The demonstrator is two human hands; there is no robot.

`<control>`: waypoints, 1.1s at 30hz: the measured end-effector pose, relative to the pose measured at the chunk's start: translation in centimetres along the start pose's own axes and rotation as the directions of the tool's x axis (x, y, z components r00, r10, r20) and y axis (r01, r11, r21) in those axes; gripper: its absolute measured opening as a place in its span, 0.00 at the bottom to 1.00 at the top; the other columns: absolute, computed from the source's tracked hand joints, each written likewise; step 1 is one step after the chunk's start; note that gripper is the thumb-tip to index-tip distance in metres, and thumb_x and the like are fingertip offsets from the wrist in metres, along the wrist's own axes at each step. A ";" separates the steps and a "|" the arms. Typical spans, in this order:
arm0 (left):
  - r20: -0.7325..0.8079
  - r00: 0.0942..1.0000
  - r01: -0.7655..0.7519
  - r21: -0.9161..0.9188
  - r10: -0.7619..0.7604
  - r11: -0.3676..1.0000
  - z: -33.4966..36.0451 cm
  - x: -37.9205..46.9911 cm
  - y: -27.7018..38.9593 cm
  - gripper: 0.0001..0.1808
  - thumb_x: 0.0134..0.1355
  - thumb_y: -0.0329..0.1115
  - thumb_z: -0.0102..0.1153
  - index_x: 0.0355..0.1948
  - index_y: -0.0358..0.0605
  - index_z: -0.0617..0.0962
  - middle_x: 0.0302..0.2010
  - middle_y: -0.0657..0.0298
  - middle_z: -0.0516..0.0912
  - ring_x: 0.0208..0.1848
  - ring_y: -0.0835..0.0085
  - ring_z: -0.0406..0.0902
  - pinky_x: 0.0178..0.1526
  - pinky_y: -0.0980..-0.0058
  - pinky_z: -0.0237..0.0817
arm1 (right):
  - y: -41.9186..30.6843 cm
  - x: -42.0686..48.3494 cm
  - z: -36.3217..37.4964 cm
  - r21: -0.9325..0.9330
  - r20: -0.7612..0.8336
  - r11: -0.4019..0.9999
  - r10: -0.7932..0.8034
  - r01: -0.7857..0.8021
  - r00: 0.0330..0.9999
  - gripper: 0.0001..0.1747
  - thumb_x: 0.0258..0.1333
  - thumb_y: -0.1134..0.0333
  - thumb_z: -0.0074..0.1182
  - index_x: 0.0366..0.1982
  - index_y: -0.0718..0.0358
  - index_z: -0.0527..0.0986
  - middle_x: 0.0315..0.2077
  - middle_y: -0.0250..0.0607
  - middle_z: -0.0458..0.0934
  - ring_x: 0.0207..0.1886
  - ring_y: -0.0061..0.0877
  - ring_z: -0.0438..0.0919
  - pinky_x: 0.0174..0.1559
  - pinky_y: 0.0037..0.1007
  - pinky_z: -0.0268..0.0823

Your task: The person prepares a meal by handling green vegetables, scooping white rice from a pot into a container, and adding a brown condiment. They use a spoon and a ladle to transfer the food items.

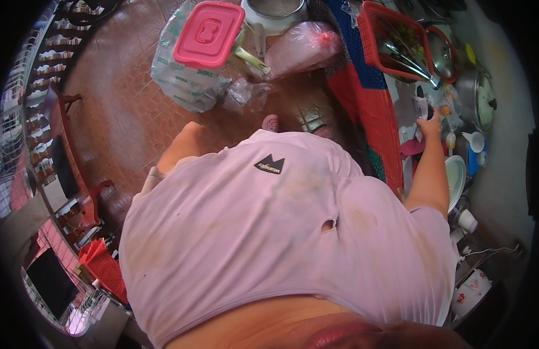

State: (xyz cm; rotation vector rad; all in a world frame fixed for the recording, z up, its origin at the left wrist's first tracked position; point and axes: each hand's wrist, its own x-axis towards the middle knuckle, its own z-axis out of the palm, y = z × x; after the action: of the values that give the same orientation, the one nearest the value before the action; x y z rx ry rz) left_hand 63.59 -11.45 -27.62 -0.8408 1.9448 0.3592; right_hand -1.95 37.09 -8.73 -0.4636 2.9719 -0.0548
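Observation:
My right hand reaches out to the right over the cluttered counter, its fingers around a dark, slim item in clear plastic that I cannot make out exactly. Just beyond it lie a metal whisk and a red plastic basket with greens inside. My left forearm hangs at my left side, and the left hand shows only in part by the shirt; its fingers are hidden. In front of me are a pink lidded container on a printed plastic bag, and a knotted plastic bag.
A lidded steel pot, a white funnel and a pale green bowl stand along the right wall. A red and blue cloth covers the counter's near side. A wooden bench stands at the left on the tiled floor.

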 end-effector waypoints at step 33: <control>0.251 0.883 -0.058 -0.780 -0.397 -0.623 -17.0 16.2 -0.7 0.29 0.49 0.46 0.70 0.48 0.41 0.76 0.48 0.56 0.77 0.47 0.58 0.73 0.48 0.59 0.64 | -8.3 -18.3 -4.3 0.237 -0.061 0.930 0.301 -0.280 0.952 0.50 0.34 0.64 0.67 0.62 0.64 0.59 0.56 0.58 0.67 0.59 0.46 0.67 0.60 0.38 0.59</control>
State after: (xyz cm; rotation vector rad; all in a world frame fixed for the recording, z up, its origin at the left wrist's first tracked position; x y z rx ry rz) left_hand 47.88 -28.07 -32.93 -2.6392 0.6829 2.1941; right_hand 17.26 34.84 -1.71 0.0105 3.0410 -0.3902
